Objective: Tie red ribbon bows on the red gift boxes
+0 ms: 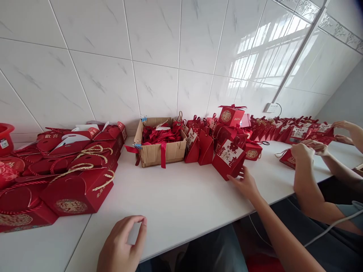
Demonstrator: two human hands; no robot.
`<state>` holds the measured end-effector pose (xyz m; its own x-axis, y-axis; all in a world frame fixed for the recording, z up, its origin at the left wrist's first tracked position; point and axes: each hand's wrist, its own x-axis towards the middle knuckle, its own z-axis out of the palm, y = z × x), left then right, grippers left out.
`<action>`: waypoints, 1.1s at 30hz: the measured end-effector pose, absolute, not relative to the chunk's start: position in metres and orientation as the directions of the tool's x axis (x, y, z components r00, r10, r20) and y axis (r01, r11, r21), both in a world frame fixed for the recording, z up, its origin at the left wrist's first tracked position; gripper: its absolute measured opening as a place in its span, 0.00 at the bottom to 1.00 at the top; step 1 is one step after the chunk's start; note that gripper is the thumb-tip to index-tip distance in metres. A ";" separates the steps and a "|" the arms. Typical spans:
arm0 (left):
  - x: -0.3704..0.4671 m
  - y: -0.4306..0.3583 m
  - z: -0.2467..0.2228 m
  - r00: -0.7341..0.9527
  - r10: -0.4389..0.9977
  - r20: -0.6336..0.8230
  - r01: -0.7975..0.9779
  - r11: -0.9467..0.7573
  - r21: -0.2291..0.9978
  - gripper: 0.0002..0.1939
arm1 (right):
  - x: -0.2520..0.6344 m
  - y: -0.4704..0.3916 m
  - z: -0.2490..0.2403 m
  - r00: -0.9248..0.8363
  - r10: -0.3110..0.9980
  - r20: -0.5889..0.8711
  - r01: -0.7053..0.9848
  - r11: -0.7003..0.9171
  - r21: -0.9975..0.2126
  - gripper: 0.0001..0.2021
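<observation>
A red gift box (229, 156) with a pale printed label stands on the white table, right of centre. My right hand (245, 183) is at its lower right corner, fingers closed around that edge. Near the front edge, at the lower left, my left hand (124, 241) hovers with thumb and index fingertips touching in a ring; whether something small is between them is too fine to make out. Behind and left of the box are slim red boxes (205, 148) standing upright. A cardboard box (161, 154) filled with red ribbons sits at the middle of the table.
Red boxes with gold cords (75, 189) crowd the left side. A long row of red boxes (283, 128) runs along the tiled wall at the right. A co-worker's hands (304, 151) handle a small red box, and another person's hands (344, 128) show farther right.
</observation>
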<state>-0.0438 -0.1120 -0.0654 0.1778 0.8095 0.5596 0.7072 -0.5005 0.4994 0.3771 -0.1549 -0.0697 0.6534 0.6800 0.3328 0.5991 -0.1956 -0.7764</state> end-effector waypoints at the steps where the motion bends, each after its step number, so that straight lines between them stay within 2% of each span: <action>1: -0.044 -0.112 -0.065 0.178 0.810 0.559 0.708 -0.500 0.499 0.13 | 0.378 -0.155 -0.070 0.655 0.678 0.333 0.598 -0.196 -0.778 0.36; 26: -0.046 -0.107 -0.071 0.195 0.768 0.610 0.713 -0.538 0.449 0.13 | 0.381 -0.132 -0.076 0.622 0.701 0.347 0.622 -0.174 -0.763 0.34; 33: -0.046 -0.105 -0.073 0.210 0.753 0.624 0.716 -0.553 0.427 0.12 | 0.386 -0.100 -0.076 0.713 0.602 0.360 0.580 -0.219 -0.784 0.37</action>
<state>-0.0462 -0.1050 -0.0728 0.2099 0.7529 0.6238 0.7155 -0.5531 0.4268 0.3858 -0.0999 -0.0756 0.7131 0.6019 0.3596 0.5803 -0.2189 -0.7844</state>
